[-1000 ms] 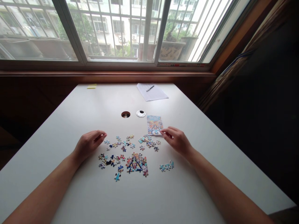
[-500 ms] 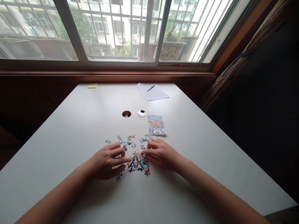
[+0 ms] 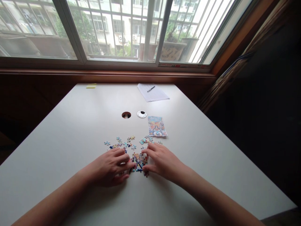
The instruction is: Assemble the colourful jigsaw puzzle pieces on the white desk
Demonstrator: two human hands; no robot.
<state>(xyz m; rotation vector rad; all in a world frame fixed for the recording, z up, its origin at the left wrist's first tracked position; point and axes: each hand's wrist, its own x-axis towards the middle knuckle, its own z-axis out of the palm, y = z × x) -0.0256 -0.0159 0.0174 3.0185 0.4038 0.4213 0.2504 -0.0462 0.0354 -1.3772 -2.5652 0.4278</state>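
With my left hand (image 3: 110,166) and right hand (image 3: 162,161) flanking the joined puzzle section (image 3: 138,161), my flattened, ungripping fingers brace its edges — loose puzzle pieces (image 3: 128,142) lying beyond.

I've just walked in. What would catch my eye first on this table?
Two bare hands, the left hand and right hand, press in from both sides on a small assembled puzzle patch near the front of the white table. Loose puzzle pieces lie scattered just beyond, with a colourful reference picture further back on the right.
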